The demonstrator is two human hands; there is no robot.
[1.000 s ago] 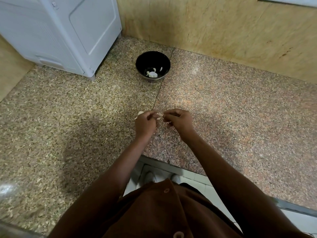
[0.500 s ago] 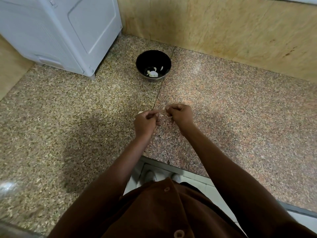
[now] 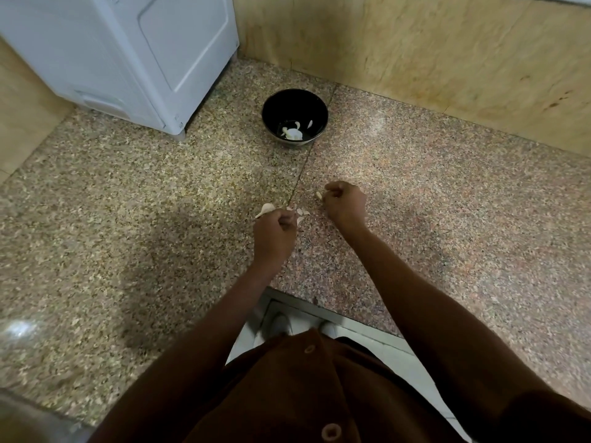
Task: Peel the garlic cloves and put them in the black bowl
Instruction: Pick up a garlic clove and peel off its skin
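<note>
Head cam is looking down at a speckled pink-and-beige granite countertop [image 3: 128, 199], w/ both hands working near the middle of it. Left hand [image 3: 274, 233] is curling tight around pale papery garlic skins [image 3: 264, 209], bits sticking out past the knuckles on the far side. Right hand [image 3: 345, 203] is curling too, pinching a small cream-coloured garlic clove [image 3: 318, 195] at the fingertips; the clove is looking bare or nearly so, can't tell for sure at this size. The two hands are sitting apart, the right one a bit farther out.

Round glossy black bowl [image 3: 295, 118] is sitting at the far side of the counter, well apart from the hands, on the seam between two slabs. It's already holding a few white peeled garlic pieces [image 3: 292, 132] at the bottom, so part of the job is looking done. What's likely left: getting this clove across into the bowl, dropping the skins, plus any more cloves, tho no unpeeled stock is showing anywhere.

Room: white boxy appliance [image 3: 128, 52] is standing far left, tan marbled wall panel [image 3: 415, 46] is running along the far edge. Person's brown buttoned shirt [image 3: 307, 394] is filling the near edge, w/ light floor tile [image 3: 294, 324] showing below the counter lip
</note>
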